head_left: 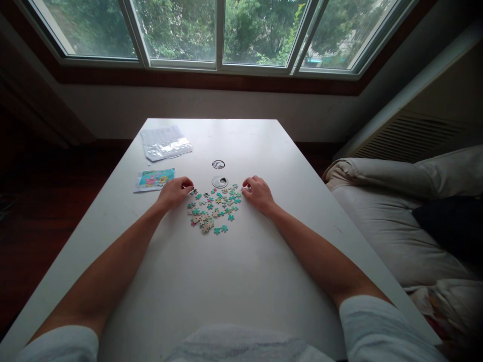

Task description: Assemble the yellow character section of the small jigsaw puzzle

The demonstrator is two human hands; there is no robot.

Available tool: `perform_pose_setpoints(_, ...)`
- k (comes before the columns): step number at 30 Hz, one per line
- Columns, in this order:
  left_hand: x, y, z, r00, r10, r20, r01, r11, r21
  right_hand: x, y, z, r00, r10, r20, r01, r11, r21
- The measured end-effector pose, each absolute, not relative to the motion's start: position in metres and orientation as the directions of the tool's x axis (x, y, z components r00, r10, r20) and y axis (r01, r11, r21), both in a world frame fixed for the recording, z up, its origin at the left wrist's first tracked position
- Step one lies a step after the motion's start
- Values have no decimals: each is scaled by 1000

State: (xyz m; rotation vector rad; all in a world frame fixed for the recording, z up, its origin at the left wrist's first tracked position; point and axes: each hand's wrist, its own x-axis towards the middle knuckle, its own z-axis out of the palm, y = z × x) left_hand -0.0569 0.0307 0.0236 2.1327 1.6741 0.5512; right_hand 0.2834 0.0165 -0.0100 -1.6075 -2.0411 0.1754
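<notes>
The puzzle pieces (214,208) are lying scattered on the table (226,281) between the left hand (174,192) and right hand (258,193); both are curling at the pile's edges, though I cannot tell whether either is gripping; the pieces are likely light and stiff, best pinched edgewise.

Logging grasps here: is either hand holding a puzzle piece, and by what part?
It cannot be told. The left hand and the right hand rest curled at opposite edges of the puzzle pieces, and any pinch is too small to see.
</notes>
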Motion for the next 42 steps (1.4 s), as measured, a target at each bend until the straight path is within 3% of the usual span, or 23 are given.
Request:
perform_pose_setpoints(5,-57,32,11,60,987,150,855,-128,503,271,8,-4,-243,900,362,831,385,-402)
perform_pose_setpoints(10,-52,29,7,26,985,173,876,-106,470,253,-9,1,-444,817,368,725,569,-388)
perform_pose_setpoints(16,-46,24,10,146,960,238,863,-241,444,229,-31,5,-658,664,356,579,748,-325)
perform_pose_setpoints(21,-38,18,14,294,921,254,826,-378,418,220,-37,7,-716,611,337,559,792,-247)
perform_pose_setpoints(27,-37,16,14,335,901,275,805,-425,414,217,-39,7,-740,550,387,513,834,-204)
perform_pose_setpoints(30,-38,16,16,374,888,267,794,-455,403,219,-35,6,-699,568,435,517,821,-242)
perform_pose_setpoints(33,-41,16,23,456,865,211,776,-502,382,231,-22,4,-568,663,488,566,745,-353)
perform_pose_setpoints(38,-49,16,41,548,832,89,781,-547,302,273,14,-4,-135,866,481,697,428,-575)
perform_pose_setpoints(42,-57,16,53,600,799,-34,774,-569,278,298,37,-14,48,937,345,777,182,-603)
